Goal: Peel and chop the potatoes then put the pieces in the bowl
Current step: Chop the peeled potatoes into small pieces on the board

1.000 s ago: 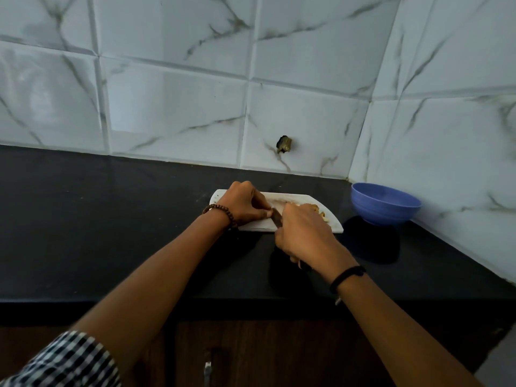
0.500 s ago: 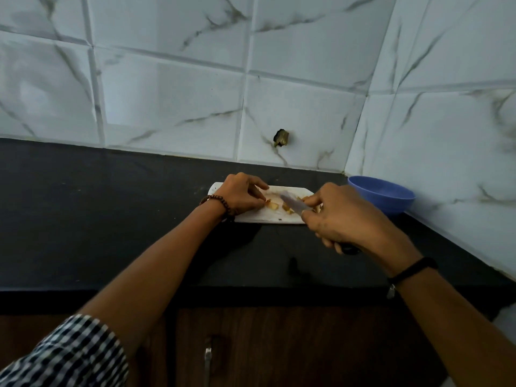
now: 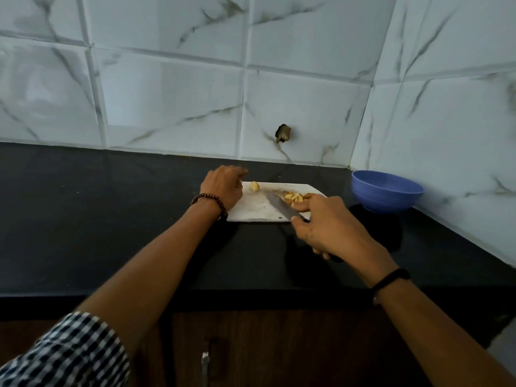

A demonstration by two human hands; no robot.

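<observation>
Head camera view: we are looking down over a black counter [image 3: 111, 219] that is running along a marble-patterned tiled wall [image 3: 167, 93]. A white cutting board [image 3: 257, 209] is lying flat on the counter, near the corner. The person's left hand [image 3: 223, 188], wearing a bead bracelet [image 3: 209, 199] at the wrist, is resting over the board's left end, its fingers loosely bent and closing on nothing. A pale peeled potato chunk [image 3: 254, 186] is sitting on the board just beside those fingers, apart from them as far as we can tell. The right hand [image 3: 332, 227], with a black band [image 3: 391, 277] round its wrist, is gripping a knife [image 3: 280, 206]. Its lower fingers and thumb are wrapping the dark handle, whose end is poking out below the palm, while the forefinger is stretching forward beside the blade. The blade is lying slantwise across the board, its tip pointing toward the back left. A small heap of chopped pieces [image 3: 293, 196] is lying at the board's far right end, just beside the blade and the forefinger. The blue bowl [image 3: 386, 196] is standing upright on the counter to the right of the board, apart from it and close to the wall corner. We cannot tell whether anything is lying inside it. A checked sleeve [image 3: 64, 356] is showing at the lower left, beside a dark wooden cabinet door [image 3: 279, 344].
</observation>
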